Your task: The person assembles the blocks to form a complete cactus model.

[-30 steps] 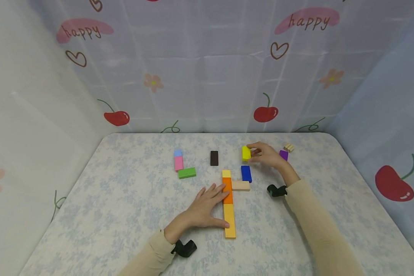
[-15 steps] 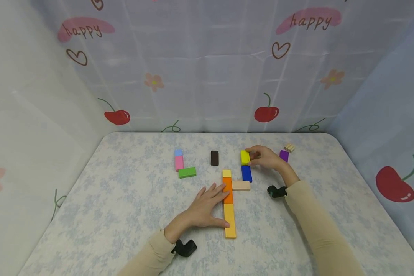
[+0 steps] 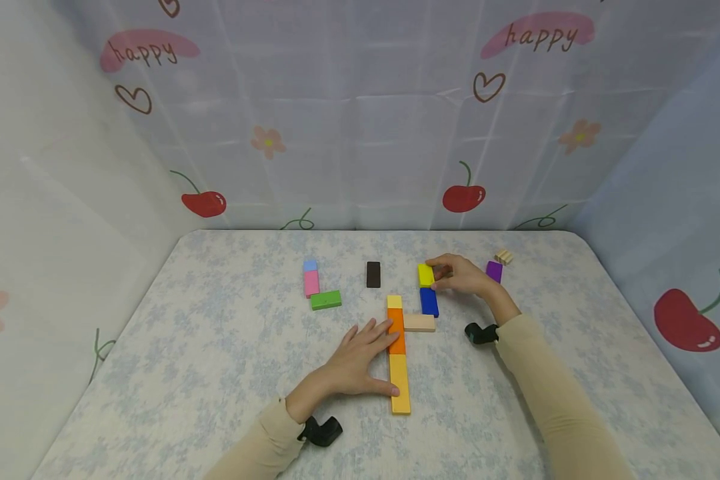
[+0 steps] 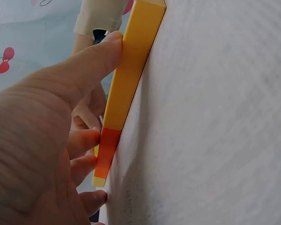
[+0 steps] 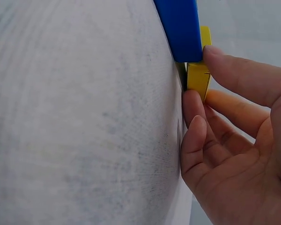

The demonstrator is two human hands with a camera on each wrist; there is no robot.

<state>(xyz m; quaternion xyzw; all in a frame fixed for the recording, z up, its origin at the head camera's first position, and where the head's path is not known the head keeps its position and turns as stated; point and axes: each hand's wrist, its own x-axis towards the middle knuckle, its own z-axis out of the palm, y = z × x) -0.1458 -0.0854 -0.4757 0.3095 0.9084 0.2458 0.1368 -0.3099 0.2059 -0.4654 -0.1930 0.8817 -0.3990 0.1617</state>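
Observation:
With thumb and fingers, my right hand [image 3: 463,275] pinches the bright yellow block [image 3: 425,275], seen in the head view lined up at the far end of the blue block [image 3: 429,303]. In the right wrist view the thumb lies where yellow block [image 5: 198,79] and blue block [image 5: 181,33] meet. My left hand [image 3: 355,363] is spread beside a straight row made of a long amber block [image 3: 399,393], an orange block [image 3: 397,341] and a small pale yellow block [image 3: 394,302]. Its thumb rests on the amber block, its fingertips on the orange one. A beige block [image 3: 420,323] sticks out rightward from the row.
Farther left lie a green block [image 3: 326,300], a pink block [image 3: 311,284] and a light blue block [image 3: 310,265]. A dark brown block [image 3: 373,275] stands apart at the back. Behind my right hand are a purple block [image 3: 495,271] and several small pale sticks [image 3: 504,257].
My right hand has drawn the yellow block slightly nearer and left, closing its gap to the blue block. My left hand has stayed on the row.

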